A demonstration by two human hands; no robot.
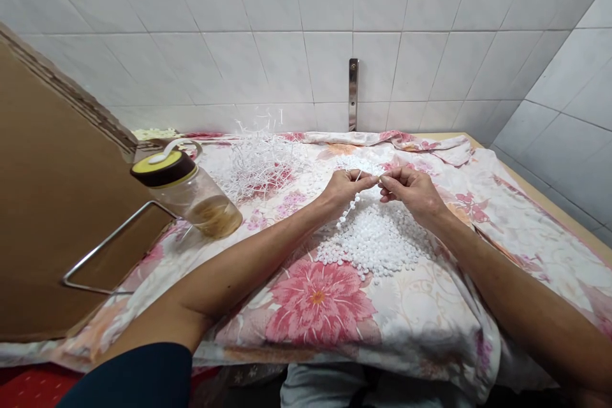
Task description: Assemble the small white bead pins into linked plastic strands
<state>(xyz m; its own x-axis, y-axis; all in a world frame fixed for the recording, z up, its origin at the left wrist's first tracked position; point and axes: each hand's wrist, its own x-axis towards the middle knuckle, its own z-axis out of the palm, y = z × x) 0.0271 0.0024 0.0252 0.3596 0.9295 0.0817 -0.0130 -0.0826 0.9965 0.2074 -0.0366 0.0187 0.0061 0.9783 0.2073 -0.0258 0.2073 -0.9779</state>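
Above a pile of small white beads (377, 242), both my hands meet almost fingertip to fingertip. Thumb and finger of my left hand (347, 190) are pinched on a thin white strand of beads (352, 205), which hangs below the palm toward the pile. My right hand (415, 192) is closed in a pinch, a tiny white piece (380, 180) showing at its fingertips. Whether that piece is a bead or the strand's end, I cannot tell. More white beads lie behind the hands, partly hidden by them.
A tangled heap of thin white plastic sticks (261, 166) lies left of the hands. A clear bottle (215, 213) with a yellow and black lid leans there, near a cardboard box (57, 204) and a bent metal rod (112, 239). Floral cloth (315, 306) covers the table; a tiled wall (268, 0) stands behind.
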